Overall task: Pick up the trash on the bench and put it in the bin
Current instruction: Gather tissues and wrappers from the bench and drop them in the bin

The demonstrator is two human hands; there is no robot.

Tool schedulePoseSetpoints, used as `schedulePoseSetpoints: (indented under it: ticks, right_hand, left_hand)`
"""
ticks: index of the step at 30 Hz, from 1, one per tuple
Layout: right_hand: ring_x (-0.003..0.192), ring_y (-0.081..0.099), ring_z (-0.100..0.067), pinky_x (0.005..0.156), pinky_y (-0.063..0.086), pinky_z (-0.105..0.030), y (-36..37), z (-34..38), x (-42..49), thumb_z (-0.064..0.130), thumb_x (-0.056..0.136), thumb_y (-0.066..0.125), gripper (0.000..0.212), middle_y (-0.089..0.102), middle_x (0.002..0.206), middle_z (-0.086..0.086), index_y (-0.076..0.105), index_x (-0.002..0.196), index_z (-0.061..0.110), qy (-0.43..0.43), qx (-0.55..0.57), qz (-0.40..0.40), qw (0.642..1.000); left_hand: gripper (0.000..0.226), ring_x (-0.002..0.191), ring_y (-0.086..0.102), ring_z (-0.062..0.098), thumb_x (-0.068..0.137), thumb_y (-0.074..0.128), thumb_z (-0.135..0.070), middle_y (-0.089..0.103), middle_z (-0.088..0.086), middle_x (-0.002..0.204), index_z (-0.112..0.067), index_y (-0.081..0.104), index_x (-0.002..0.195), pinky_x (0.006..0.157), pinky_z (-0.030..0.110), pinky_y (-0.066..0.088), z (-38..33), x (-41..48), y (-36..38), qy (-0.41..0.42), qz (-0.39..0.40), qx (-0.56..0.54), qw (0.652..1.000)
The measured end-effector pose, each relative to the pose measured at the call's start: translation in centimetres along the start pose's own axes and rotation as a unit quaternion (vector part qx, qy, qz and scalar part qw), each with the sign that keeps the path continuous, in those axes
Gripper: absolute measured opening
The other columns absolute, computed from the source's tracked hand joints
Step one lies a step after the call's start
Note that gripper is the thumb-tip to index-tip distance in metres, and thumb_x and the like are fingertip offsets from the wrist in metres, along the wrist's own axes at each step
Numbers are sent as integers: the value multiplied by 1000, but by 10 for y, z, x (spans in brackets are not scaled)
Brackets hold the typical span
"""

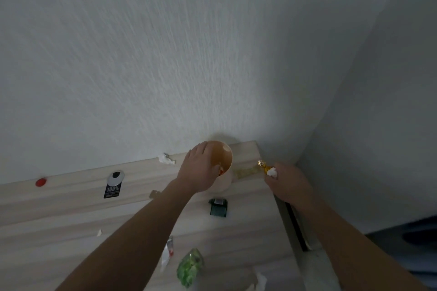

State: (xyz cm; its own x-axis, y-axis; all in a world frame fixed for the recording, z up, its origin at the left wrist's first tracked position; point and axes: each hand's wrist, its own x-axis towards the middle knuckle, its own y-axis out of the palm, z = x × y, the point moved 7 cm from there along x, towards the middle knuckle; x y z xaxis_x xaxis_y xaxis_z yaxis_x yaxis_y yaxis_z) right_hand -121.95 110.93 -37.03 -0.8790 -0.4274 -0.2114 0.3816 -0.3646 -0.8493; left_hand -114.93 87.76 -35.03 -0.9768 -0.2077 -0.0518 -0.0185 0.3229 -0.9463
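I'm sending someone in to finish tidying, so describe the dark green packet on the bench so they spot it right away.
Start at the pale wooden bench against the white wall and find the round cream bin near its right end. The dark green packet lies flat just in front of that bin, between the two forearms. It is the only dark, squarish piece there; the litter nearer the camera is bright green or white.

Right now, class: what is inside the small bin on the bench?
The left hand reaches into the bin, fingertips on something red. Its orange inner wall shows; the bottom is hidden behind the hand.
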Motion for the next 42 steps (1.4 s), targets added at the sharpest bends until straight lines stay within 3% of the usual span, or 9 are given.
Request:
schedulePoseSetpoints:
  ticks: [5, 8, 12, 17, 22, 27, 32, 37, 42]
  right_hand:
    - [87, 61, -28, 69, 43, -31, -8, -28, -11, 32, 89, 53, 23, 63, 89, -8, 59, 89, 10, 33, -13, -10, 999]
    - [85, 61, -28, 67, 39, -28, -15, -47, -18, 33, 90, 51, 22, 61, 85, -6, 57, 86, 12, 52, -14, -13, 998]
    - [76, 57, -28, 67, 46, -34, -18, -76, -26, 43, 84, 52, 24, 50, 75, 0, 41, 76, 23, 84, -13, 3, 996]
    - [74, 53, -28, 66, 42, -35, -15, -104, -26, 38, 85, 55, 29, 43, 69, 1, 35, 69, 23, 94, -6, 10, 995]
    - [88, 60, -34, 73, 45, -36, -4, -125, -12, 32, 88, 56, 18, 58, 84, -8, 53, 86, 14, 94, 16, 19, 995]
    - [74, 53, -29, 65, 39, -34, 8, -142, 11, 33, 88, 54, 33, 44, 66, 4, 31, 66, 24, 97, 8, 31, 995]
    - [87, 62, -35, 70, 45, -36, 23, -147, 32, 34, 87, 55, 20, 65, 86, -11, 53, 82, 15, 102, 13, 35, 994]
    - [74, 57, -31, 62, 41, -36, 37, -144, 46, 35, 87, 55, 25, 49, 71, -1, 44, 75, 15, 86, 14, 56, 995]
    - [70, 56, -29, 61, 43, -36, 45, -138, 51, 37, 87, 55, 27, 47, 66, 2, 44, 75, 16, 81, 9, 56, 995]
  left_hand:
    - [64, 141, 25, 27, 90, 53, -36, 30, 7, 153, -14, 29, 145, 117, 40, 17, -35, 4, 12, 34, 13, 3, 999]
    - [66, 142, 24, 27, 92, 51, -39, 25, 8, 155, -14, 24, 147, 117, 43, 22, -59, 9, 25, 48, 40, -3, 998]
    - [66, 140, 28, 27, 91, 48, -42, 23, 4, 155, -19, 21, 147, 112, 49, 32, -89, 20, 54, 67, 71, 0, 995]
    - [67, 143, 23, 24, 94, 47, -40, 20, 5, 158, -17, 18, 150, 112, 44, 27, -115, 40, 95, 93, 122, 27, 988]
    - [68, 138, 33, 27, 92, 52, -37, 27, 7, 155, -15, 23, 149, 108, 40, 32, -101, 67, 134, 14, 159, -4, 987]
    - [68, 136, 33, 30, 88, 58, -25, 32, 11, 150, -11, 27, 146, 106, 40, 37, -79, 91, 177, -23, 194, -44, 980]
    - [61, 127, 41, 31, 83, 59, -16, 42, 13, 140, -11, 36, 139, 101, 40, 41, -59, 104, 210, -34, 209, -16, 977]
    - [46, 113, 47, 30, 78, 57, -5, 50, 9, 121, -16, 50, 122, 85, 40, 47, -54, 105, 219, -16, 167, 27, 985]
    - [35, 105, 55, 30, 79, 53, 0, 55, 8, 112, -16, 53, 109, 77, 38, 47, -52, 101, 227, -44, 176, -25, 983]
